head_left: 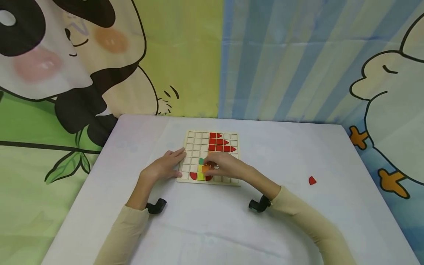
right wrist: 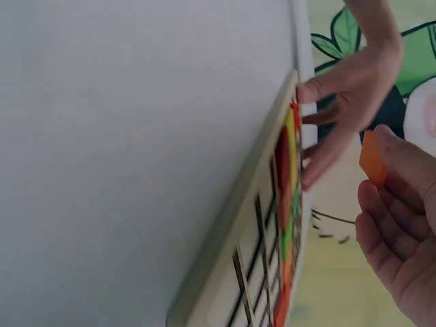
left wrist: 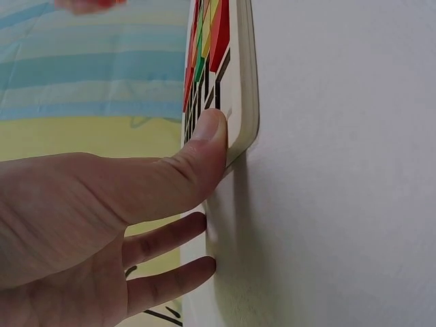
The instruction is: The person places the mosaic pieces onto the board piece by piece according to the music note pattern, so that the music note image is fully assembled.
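Note:
A wooden grid board [head_left: 195, 141] lies on the white table. Along its left edge rests my left hand [head_left: 165, 163], its fingers fairly straight and the thumb on the near left corner, as the left wrist view also shows. My right hand [head_left: 228, 165] pinches a thin orange square tile [right wrist: 371, 160] between thumb and fingers, held above the board. Red tiles [head_left: 216, 141] fill cells at the far right in rows with pointed ends. Nearer me sit a green tile [head_left: 201, 161], yellow tiles [head_left: 200, 176] and red rounded corner pieces [head_left: 193, 176]. The right hand hides part of the grid.
A loose red piece with one rounded side [head_left: 312, 180] lies on the table to the right. Black wrist cameras [head_left: 260, 204] sit on both wrists. Behind the table hangs a printed cartoon backdrop [head_left: 185, 55].

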Demonstrator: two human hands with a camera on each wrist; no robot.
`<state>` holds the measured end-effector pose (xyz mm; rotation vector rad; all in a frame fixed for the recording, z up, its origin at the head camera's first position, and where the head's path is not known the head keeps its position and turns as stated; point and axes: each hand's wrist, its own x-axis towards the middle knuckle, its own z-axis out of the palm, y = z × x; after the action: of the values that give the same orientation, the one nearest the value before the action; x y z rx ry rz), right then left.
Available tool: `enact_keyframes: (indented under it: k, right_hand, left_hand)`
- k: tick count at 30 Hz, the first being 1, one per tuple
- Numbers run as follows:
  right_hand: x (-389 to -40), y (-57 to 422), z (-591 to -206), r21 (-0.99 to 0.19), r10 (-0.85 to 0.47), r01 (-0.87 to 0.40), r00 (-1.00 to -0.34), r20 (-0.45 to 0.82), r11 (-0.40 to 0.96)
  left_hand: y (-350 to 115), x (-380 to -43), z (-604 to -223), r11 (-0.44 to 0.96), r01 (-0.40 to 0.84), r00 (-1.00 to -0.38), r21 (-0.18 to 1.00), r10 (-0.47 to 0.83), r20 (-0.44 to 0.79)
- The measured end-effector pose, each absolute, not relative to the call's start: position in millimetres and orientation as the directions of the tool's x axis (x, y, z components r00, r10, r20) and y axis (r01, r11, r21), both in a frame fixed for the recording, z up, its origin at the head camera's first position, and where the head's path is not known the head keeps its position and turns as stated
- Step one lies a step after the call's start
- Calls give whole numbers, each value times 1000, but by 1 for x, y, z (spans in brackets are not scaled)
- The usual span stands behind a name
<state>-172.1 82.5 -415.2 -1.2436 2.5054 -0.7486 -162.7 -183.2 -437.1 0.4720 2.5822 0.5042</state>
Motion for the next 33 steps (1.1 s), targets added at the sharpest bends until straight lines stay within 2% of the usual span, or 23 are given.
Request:
enact_keyframes:
  k: [7,15,33]
  right_hand:
    - [-181,43,-430,-492,-783,-669,-621,-40,557]
    - [-189,26,-440,-398,-766,-684,-637,-82,611]
    - [-193,17,-442,-386,-782,-694,-609,-136,608]
  left_hand:
    - [-185,-162,-437,877,249,-829,411,412,-377]
    - [-185,-162,-436,869,279,-827,408,433,-358]
    - [-184,-163,-434,874,276,-822,401,430,-373]
